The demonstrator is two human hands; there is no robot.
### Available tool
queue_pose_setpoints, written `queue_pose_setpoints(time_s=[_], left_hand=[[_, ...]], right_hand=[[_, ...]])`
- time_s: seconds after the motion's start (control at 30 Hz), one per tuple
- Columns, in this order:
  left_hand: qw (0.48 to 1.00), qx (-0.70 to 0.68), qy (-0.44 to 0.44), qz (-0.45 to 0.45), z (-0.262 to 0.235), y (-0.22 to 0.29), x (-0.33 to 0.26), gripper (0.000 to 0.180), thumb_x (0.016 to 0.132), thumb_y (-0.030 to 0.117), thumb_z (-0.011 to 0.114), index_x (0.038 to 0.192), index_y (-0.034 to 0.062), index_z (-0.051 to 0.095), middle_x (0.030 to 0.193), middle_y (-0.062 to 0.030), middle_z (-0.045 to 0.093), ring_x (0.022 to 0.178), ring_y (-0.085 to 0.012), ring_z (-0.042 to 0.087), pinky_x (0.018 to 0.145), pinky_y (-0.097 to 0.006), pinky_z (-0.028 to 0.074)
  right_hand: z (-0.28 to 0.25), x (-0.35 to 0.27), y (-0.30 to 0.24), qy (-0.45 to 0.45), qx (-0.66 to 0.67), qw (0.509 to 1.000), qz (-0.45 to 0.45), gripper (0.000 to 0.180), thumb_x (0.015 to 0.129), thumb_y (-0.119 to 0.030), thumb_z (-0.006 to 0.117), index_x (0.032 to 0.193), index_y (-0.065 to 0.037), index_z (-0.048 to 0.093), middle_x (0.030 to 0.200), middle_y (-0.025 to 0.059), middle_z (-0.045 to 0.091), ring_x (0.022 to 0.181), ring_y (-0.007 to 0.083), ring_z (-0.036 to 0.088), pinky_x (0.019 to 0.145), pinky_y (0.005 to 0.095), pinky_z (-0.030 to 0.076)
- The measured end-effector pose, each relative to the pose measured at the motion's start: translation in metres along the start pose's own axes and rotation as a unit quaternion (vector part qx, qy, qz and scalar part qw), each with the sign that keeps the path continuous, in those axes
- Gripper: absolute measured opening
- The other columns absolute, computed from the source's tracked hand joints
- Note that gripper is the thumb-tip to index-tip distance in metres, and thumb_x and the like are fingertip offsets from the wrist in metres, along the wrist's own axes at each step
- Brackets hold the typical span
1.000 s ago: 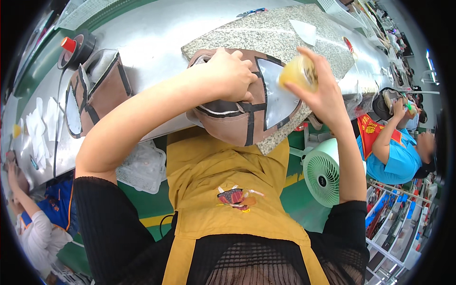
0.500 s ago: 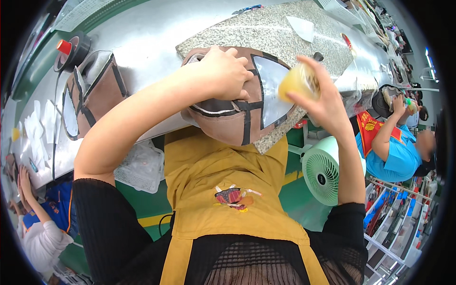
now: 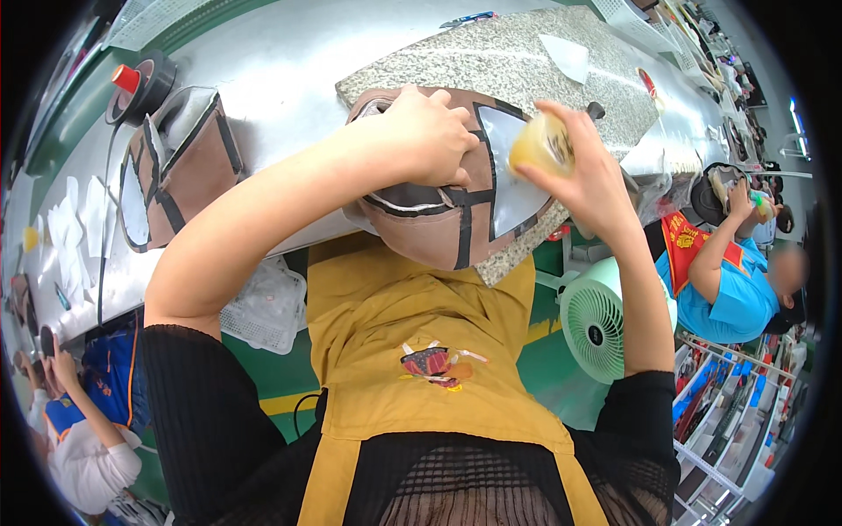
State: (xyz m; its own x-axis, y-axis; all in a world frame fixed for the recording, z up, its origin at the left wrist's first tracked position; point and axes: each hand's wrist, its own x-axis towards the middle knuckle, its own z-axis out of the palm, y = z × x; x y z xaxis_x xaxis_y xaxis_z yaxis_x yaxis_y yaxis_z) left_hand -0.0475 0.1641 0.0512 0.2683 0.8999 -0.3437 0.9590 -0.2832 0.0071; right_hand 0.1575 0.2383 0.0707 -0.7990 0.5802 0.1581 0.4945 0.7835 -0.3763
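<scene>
Left hand [image 3: 430,131] fisted on the brown bag piece [image 3: 438,219]; right hand [image 3: 583,171] fingers around a yellow block [image 3: 541,145]

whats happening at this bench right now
A person in a yellow apron is working on a brown bag piece with black straps that lies on a granite slab. The left hand presses down on the piece, while the right hand holds a small yellow lump against its clear panel. A second, similar bag piece sits further left on the table, beside a roll of black tape.

A bag panel [image 3: 447,219] lies on a slab [image 3: 526,61], another bag [image 3: 175,167] left.
</scene>
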Motion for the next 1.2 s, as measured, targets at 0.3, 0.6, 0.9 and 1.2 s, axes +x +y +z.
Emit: queue_pose_setpoints(time_s=[0.3, 0.6, 0.9, 1.2], left_hand=[[0.999, 0.000, 0.047, 0.018, 0.007, -0.003, 0.001, 0.053, 0.085, 0.054, 0.056, 0.127, 0.0223, 0.059, 0.127, -0.0029, 0.054, 0.115, -0.0253, 0.050, 0.088, -0.045, 0.045], [0.999, 0.000, 0.038, 0.021, 0.008, -0.002, 0.002, 0.053, 0.086, 0.054, 0.055, 0.128, 0.0216, 0.059, 0.126, -0.0035, 0.054, 0.116, -0.0253, 0.050, 0.087, -0.045, 0.046], [0.999, -0.007, 0.032, 0.017, 0.003, -0.003, 0.002, 0.053, 0.086, 0.054, 0.055, 0.128, 0.0218, 0.059, 0.126, -0.0038, 0.054, 0.117, -0.0262, 0.049, 0.090, -0.045, 0.046], [1.000, 0.000, 0.029, 0.009, 0.006, -0.001, 0.000, 0.053, 0.086, 0.055, 0.054, 0.128, 0.0216, 0.059, 0.125, -0.0041, 0.054, 0.118, -0.0261, 0.049, 0.090, -0.044, 0.046]], right_hand=[[0.020, 0.037, 0.007, 0.091, -0.121, 0.988, -0.041, 0.063, 0.076, -0.032, 0.074, 0.130, -0.016, 0.047, 0.113, 0.0094, 0.055, 0.094, 0.0301, 0.062, 0.074, 0.0402, 0.053], [-0.016, -0.029, -0.004, -0.058, -0.051, 0.996, 0.040, 0.062, 0.075, -0.026, 0.075, 0.130, -0.014, 0.048, 0.113, 0.0105, 0.054, 0.103, 0.0301, 0.059, 0.082, 0.0391, 0.050], [0.009, 0.012, 0.014, 0.115, -0.087, 0.990, 0.005, 0.064, 0.076, -0.031, 0.075, 0.131, -0.015, 0.047, 0.114, 0.0113, 0.054, 0.102, 0.0310, 0.059, 0.079, 0.0394, 0.051], [0.004, -0.030, -0.013, -0.020, 0.002, 1.000, -0.002, 0.067, 0.074, -0.027, 0.077, 0.131, -0.013, 0.046, 0.114, 0.0127, 0.053, 0.103, 0.0320, 0.058, 0.082, 0.0391, 0.050]])
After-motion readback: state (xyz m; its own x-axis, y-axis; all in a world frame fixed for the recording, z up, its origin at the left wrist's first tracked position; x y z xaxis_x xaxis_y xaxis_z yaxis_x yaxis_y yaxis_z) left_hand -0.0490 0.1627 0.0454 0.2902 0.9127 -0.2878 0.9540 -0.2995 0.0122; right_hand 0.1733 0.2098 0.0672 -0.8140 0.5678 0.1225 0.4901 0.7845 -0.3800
